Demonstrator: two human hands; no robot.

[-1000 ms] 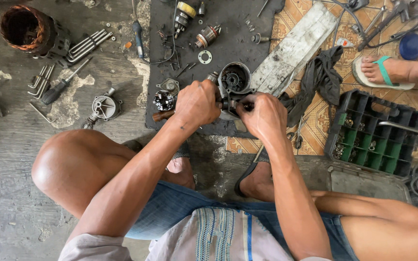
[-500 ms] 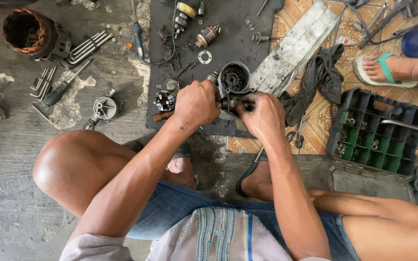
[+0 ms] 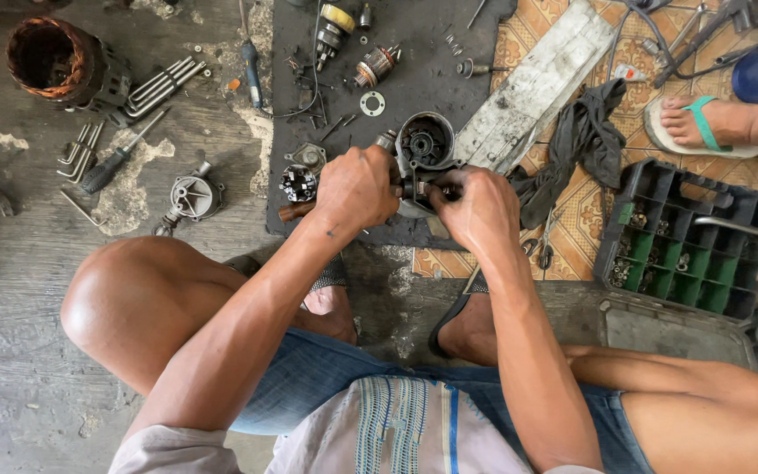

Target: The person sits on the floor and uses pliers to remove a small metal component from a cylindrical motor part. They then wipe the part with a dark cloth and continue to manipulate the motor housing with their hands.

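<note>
Fingers of the left hand [image 3: 357,186] and right hand [image 3: 482,206] are closed around the lower end of a round grey cast-metal motor housing [image 3: 425,145], which sits on the black rubber mat [image 3: 414,53] at 12 o'clock from the knuckles. It looks heavy, rigid and greasy, so likely slippery; grip the outer rim, not the internals. A dark rag [image 3: 582,140] lies at 2 o'clock, a green-and-black compartment tray [image 3: 686,237] at 3 o'clock.

Both arms reach forward from a squat, elbows bent outside the knees. The left hand [image 3: 357,186] is curled into a closed grip, knuckles up. The right hand [image 3: 482,206] meets it, fingers pinched, wrists nearly touching.
</note>
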